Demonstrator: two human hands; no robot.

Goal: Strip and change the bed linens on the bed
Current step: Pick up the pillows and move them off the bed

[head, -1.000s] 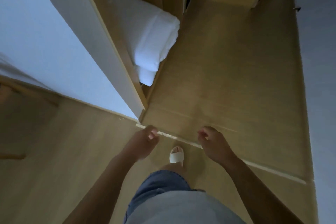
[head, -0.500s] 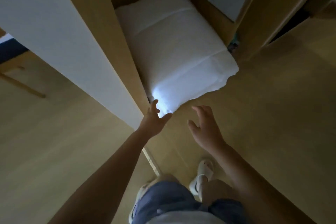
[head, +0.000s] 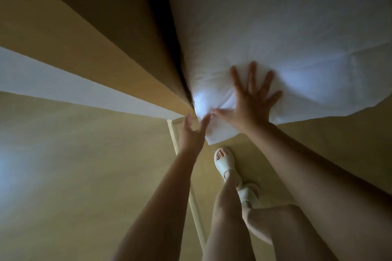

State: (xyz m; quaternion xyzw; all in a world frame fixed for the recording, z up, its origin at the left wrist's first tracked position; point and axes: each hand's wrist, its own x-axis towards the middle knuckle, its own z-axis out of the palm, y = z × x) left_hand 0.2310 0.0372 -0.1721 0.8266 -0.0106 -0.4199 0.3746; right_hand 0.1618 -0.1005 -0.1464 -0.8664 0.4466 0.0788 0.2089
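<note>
A bed with white linen (head: 275, 27) fills the upper right of the head view, its near corner hanging over the floor. My right hand (head: 251, 99) lies flat on top of that corner with fingers spread, pressing the white sheet. My left hand (head: 192, 131) is at the corner's left edge, beside the wooden panel, with fingers and thumb straight and apart, just touching the sheet's edge. Nothing is gripped in either hand.
A tall wooden panel (head: 95, 34) with a white face (head: 63, 87) stands tight against the bed's left side. Wood-look floor (head: 74, 176) lies below. My legs and white sandals (head: 224, 161) stand right at the bed corner.
I have stepped up close to the bed. Both hands have reached forward: the right has landed flat on the sheet corner, the left has come to its left edge.
</note>
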